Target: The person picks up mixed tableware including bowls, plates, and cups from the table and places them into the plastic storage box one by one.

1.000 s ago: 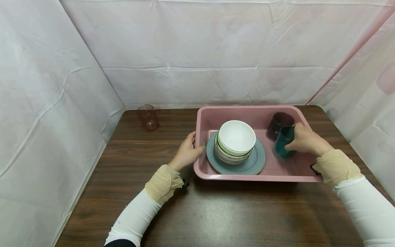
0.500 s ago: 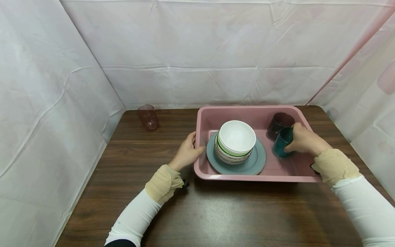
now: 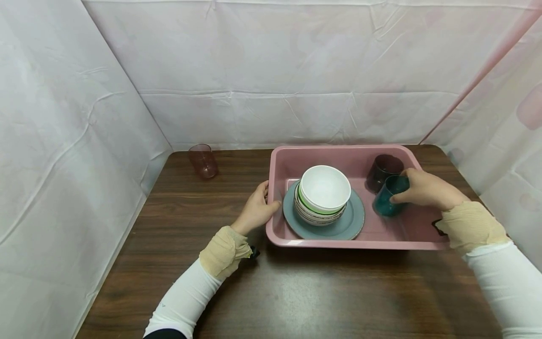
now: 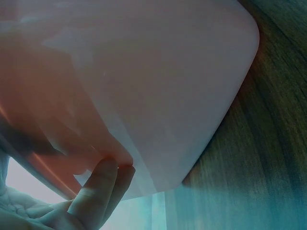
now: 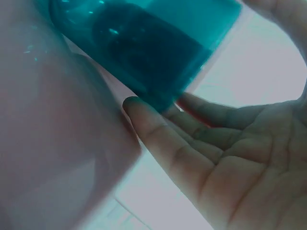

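At the left end of the pink tub, my left hand grips the rim, thumb over the top and fingers outside against the wall. The left wrist view shows those fingers bent up to the tub wall. Inside the tub's right part, a teal tumbler stands on the bottom, slightly tilted in view. My right hand is loosely spread about its rim, the palm well away from it. In the right wrist view, extended fingers lie beside the tumbler's mouth. A dark purple tumbler stands right behind the teal one.
In the tub's left half, a white bowl tops several stacked bowls on a blue-grey plate. A clear pink tumbler stands at the back left of the wooden table. White curtains hang behind and at both sides.
The teal tumbler shifted slightly left beside the dark one and stays there. My right hand then drew back a little to the right, its fingers loosening. My left hand has not moved.
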`<state>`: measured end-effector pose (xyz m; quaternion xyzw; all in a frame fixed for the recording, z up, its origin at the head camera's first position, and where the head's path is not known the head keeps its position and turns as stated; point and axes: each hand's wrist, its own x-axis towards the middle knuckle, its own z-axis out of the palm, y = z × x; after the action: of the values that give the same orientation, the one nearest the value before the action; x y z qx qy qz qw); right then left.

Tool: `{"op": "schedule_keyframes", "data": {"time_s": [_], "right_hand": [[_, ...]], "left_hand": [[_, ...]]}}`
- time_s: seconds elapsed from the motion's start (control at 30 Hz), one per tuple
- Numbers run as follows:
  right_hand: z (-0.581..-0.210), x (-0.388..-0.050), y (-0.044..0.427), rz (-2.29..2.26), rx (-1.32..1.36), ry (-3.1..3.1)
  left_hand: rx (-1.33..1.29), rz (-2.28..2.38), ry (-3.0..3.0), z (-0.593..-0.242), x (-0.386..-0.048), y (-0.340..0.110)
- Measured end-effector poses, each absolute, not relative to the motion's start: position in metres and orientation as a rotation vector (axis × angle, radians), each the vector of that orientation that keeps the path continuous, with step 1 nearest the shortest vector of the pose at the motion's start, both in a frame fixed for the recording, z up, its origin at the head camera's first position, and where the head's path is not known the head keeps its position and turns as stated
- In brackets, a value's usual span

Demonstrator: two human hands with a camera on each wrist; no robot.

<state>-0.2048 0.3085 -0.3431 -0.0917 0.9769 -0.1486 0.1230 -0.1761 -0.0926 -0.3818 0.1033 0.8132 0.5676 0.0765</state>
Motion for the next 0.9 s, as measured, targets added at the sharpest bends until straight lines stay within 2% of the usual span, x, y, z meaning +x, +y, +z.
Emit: {"op": "schedule_keyframes", "data": {"time_s": [0.3,0.5,0.67,0.9], "right_hand": [[-0.312,-0.192,0.324,-0.514,-0.172,2.868],[-0.302,-0.176,0.346,-0.579,-0.105,2.873],[-0.310,-0.166,0.366,-0.614,-0.016,2.867],[-0.340,-0.158,0.386,-0.723,0.025,2.997]], "left_hand": [[0.307,1.751,2.404,-0.414,-0.195,-0.095],[0.322,1.779,2.409,-0.420,-0.197,-0.096],[0.315,1.771,2.427,-0.419,-0.197,-0.095],[0.328,1.786,2.396,-0.418,-0.196,-0.093]]}}
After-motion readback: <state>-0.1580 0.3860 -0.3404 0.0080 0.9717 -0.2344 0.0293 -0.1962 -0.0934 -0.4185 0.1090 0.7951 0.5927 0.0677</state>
